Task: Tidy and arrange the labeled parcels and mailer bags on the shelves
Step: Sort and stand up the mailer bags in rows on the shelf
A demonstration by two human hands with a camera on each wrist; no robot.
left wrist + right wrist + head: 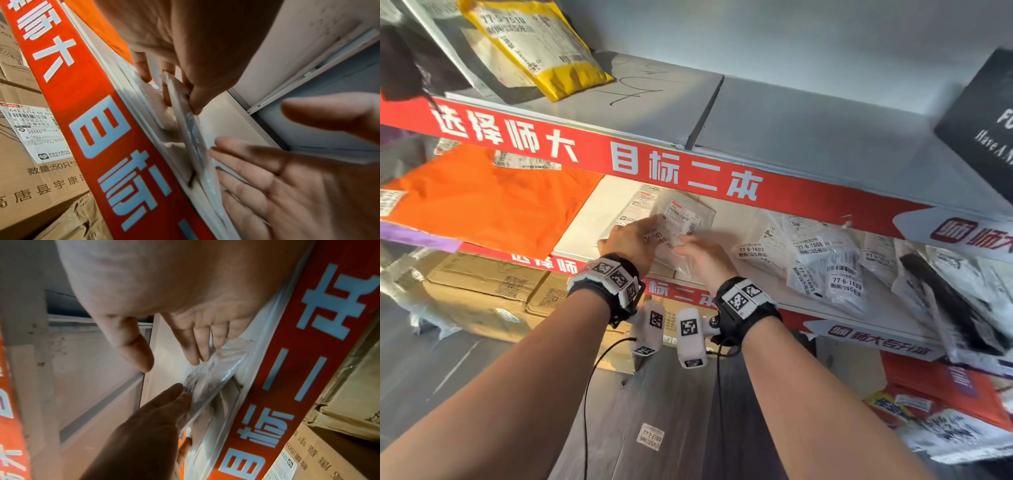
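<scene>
Shelf edge strip (599, 154): red, white characters. Mailer bags: one orange (482, 202), one yellow (541, 44), several white with black print (822, 263). Boxes (482, 291): brown cardboard. Wrist bands (616, 277): black-and-white square markers.

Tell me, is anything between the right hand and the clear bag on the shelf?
Nothing visible is. The right hand has straight fingers right at the clear bag, while the left hand pinches the bag's other side.

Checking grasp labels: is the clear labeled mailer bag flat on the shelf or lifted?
Lifted on edge: left hand pinches the clear labeled mailer bag.
</scene>
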